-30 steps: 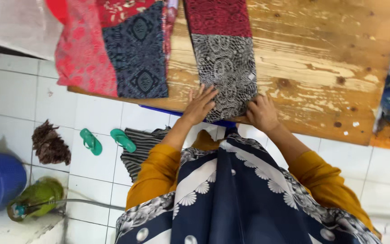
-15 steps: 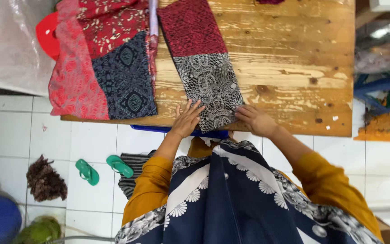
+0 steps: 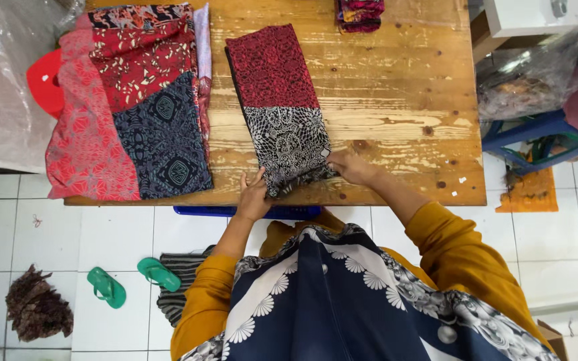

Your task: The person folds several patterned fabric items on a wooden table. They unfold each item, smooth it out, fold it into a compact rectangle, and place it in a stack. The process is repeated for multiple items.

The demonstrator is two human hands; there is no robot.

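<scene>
Folded cloth (image 3: 277, 107): long narrow strip, red-patterned on the far half, black-and-white patterned on the near half, lying flat on the wooden table (image 3: 396, 87) and running from mid-table to its near edge. Left hand (image 3: 254, 195): at the near-left corner of the strip, fingers spread and pressed on the cloth's end at the table edge; not clenched. Right hand (image 3: 350, 166): at the near-right corner, fingertips pinching the strip's side edge. Both hands thus flank the black-and-white end, the red half lying well beyond them. Stack of patterned fabrics (image 3: 135, 100): red, pink and dark blue, just left of the strip, overhanging the table's left edge. Small folded bundle (image 3: 360, 13): far edge of table. Green sandals (image 3: 132, 281): on white tiled floor, lower left.
</scene>
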